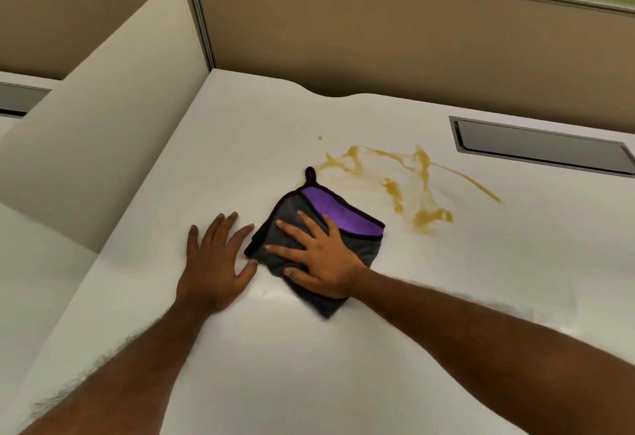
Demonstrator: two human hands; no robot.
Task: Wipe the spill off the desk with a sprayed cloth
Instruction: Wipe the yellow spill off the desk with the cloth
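**Cloth pressed flat beside an unwiped spill**

The right hand (pixel 323 256) lies palm-down on a folded grey and purple cloth (pixel 354 225), fingers spread wide across the grey face. Its grip is released: no finger curls around the fabric, the flat palm simply presses the cloth onto the white counter (pixel 309 366). The cloth sits close to the centre of the view, folded so that a purple band shows along its edge toward 1 o'clock, with dark trim around the border. A small black hanging loop (pixel 311 173) sticks out from the cloth's corner at 11 o'clock and lies on the counter.

The left hand (pixel 216 259) rests palm-down on the bare counter at 9 o'clock from the cloth, fingers splayed and grasping nothing. Its fingertips lie just beside the cloth's left edge; whether they touch it cannot be told.

The spill (pixel 422 190) is a yellow-brown liquid smeared in thin streaks and small pools at 2 o'clock from the cloth. It is near the cloth but apart from it, with a strip of pale counter between them. One long streak runs off toward 3 o'clock, and a single droplet (pixel 320 138) sits apart at 12 o'clock from the cloth.

Farther out at 2 o'clock, a dark rectangular recessed panel (pixel 543 147) is set into the counter. A pale rounded divider (pixel 113 118) stands along the counter's edge at 10 o'clock, and a tan partition wall (pixel 378 39) runs along the far side at 12 o'clock.
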